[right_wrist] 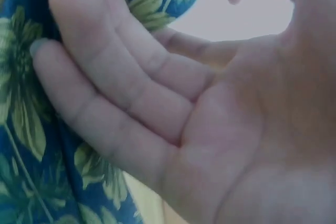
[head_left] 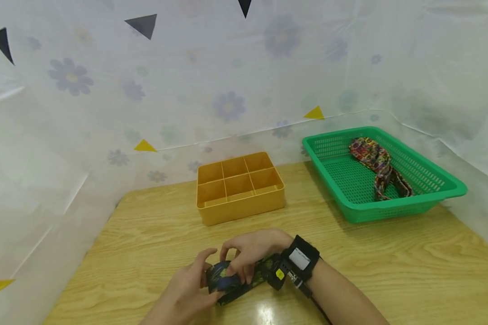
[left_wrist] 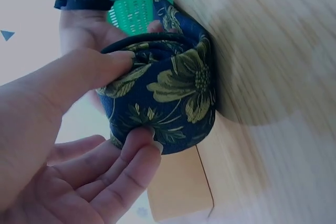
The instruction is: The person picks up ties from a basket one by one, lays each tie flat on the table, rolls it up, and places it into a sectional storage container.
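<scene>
Nearest the camera, at the front edge of the wooden tabletop [head_left: 154,234], both hands are together on a rolled piece of dark blue cloth [head_left: 223,280] printed with yellow-green flowers. The left hand [head_left: 187,289] pinches the roll: in the left wrist view its thumb presses on the upper edge of the coil and its fingertips [left_wrist: 144,142] touch the lower edge, so the roll sits between thumb and fingers. The right hand [head_left: 250,253] arches over the roll from above, its fingers bent down onto the fabric; in the right wrist view the fingers [right_wrist: 105,93] lie flat along the flowered cloth, touching it. A black wrist strap [head_left: 302,259] with a small yellow tag sits on the right forearm. The loose end of the cloth runs from the roll toward that wrist and lies on the tabletop. Farther back, near the middle of the tabletop, stands a yellow tray [head_left: 244,210] split into six compartments, all seen from above with nothing showing in them. To the right and well apart from the hands is a green plastic basket [head_left: 443,183] with a perforated wall; a multicoloured patterned cloth [head_left: 376,162] lies in it, stretched along the basket floor. A pale flowered sheet [head_left: 227,90] with small triangles hangs behind and around the tabletop.
</scene>
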The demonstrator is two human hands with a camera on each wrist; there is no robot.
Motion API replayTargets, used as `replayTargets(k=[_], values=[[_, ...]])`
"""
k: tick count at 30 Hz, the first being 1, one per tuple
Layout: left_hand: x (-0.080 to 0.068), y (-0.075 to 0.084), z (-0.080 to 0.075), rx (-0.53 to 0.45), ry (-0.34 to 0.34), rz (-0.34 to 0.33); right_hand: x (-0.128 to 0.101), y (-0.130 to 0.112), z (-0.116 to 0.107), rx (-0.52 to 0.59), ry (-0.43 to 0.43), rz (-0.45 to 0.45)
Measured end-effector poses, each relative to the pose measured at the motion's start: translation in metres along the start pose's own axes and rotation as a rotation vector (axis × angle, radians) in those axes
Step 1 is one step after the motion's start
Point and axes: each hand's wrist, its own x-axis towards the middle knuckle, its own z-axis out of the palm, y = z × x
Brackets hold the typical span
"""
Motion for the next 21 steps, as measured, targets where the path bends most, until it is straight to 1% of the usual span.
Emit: replayTargets(k=[3,8,10,12,14,17,21], values=[[0.001,0.003,0.002,0.042,0.027,0.041,0.001,-0.005,0.006,-0.047,0.053,0.023],[0.002,0.006,0.007,0.129,0.092,0.081,0.003,-0.015,0.020,-0.180,0.191,0.036],[0.002,0.006,0.009,0.146,0.117,0.093,0.003,-0.017,0.024,-0.201,0.229,0.045],[0.002,0.006,0.011,0.153,0.134,0.104,0.003,-0.017,0.026,-0.194,0.254,0.055],[0.002,0.005,0.013,0.158,0.149,0.109,0.003,-0.017,0.026,-0.159,0.253,0.061],[0.003,0.005,0.015,0.173,0.160,0.095,0.002,-0.016,0.025,-0.108,0.233,0.068],[0.002,0.004,0.016,0.225,0.168,0.071,0.002,-0.014,0.022,-0.083,0.200,0.068]])
